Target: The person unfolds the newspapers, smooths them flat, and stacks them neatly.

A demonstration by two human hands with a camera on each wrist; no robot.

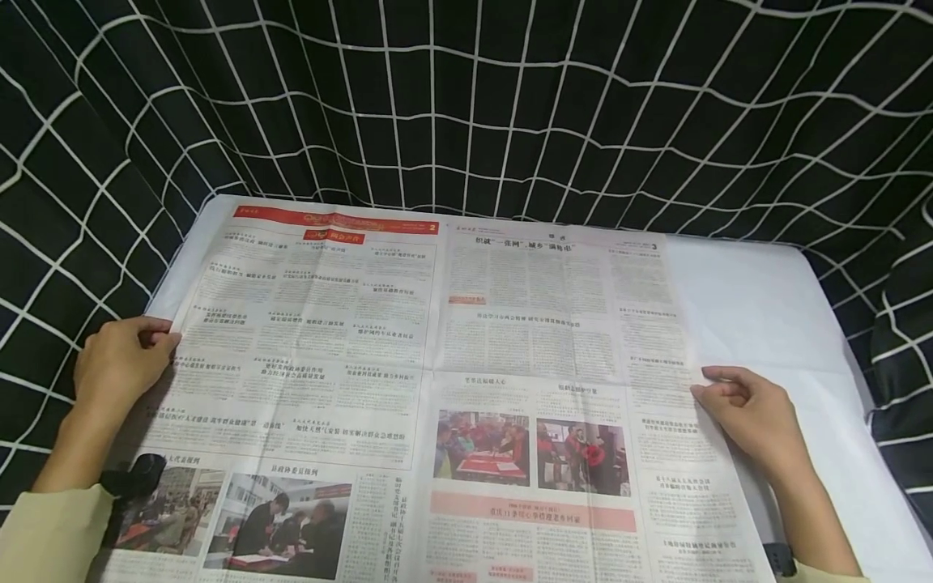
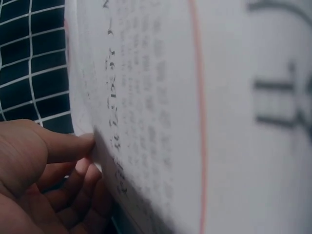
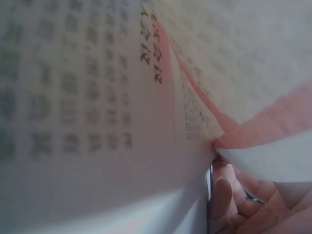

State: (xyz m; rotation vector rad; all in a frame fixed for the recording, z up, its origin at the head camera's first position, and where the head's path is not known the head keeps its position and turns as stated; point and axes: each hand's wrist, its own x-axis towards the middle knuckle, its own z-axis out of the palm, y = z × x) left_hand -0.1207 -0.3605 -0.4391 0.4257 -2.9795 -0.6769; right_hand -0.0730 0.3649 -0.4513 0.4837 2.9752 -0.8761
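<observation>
An unfolded newspaper [image 1: 525, 348] lies spread before me, printed with columns of text, a red banner at the top left and several photos lower down. A vertical fold runs down its middle and a crease crosses it. My left hand [image 1: 124, 364] pinches the left edge between thumb and fingers; in the left wrist view the thumb of that hand [image 2: 44, 165] presses on the margin. On the opposite side, my right hand [image 1: 758, 417] pinches the right edge. The right wrist view shows the right hand [image 3: 239, 200] at the edge, where sheets part and pink print shows.
Under the newspaper is a white surface [image 1: 758, 316], visible mostly along the right and at the upper left corner. Black cloth with a white grid [image 1: 452, 121] hangs behind and around both sides. Dark bands circle both wrists, below pale yellow sleeves [image 1: 54, 534].
</observation>
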